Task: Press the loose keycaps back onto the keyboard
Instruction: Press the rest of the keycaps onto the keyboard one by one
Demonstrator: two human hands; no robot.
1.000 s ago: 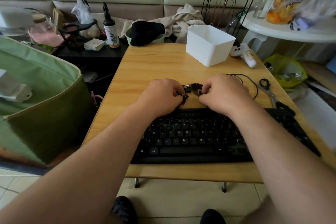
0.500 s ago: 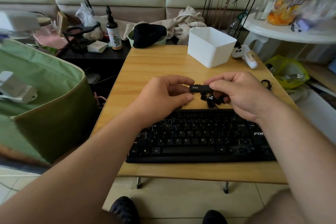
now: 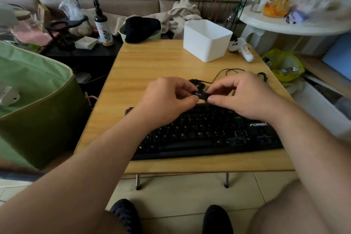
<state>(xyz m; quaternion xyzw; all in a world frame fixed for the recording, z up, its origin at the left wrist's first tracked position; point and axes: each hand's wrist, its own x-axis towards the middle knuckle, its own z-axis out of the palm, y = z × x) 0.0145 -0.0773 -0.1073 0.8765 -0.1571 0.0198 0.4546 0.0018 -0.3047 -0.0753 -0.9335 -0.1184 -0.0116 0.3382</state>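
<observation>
L hand (image 3: 167,99) + R hand (image 3: 241,95) pinch ends of long keycap (image 3: 201,94) | axis left-right, frame centre | keyboard (image 3: 209,131) just below, both equally near

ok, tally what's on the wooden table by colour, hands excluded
Black: 3, the black keyboard, the long black keycap that both hands pinch, the black cable
White: 2, the white plastic bin, the white toy-like object
Total: 5; the loose black keycaps pile is uncountable.
</observation>
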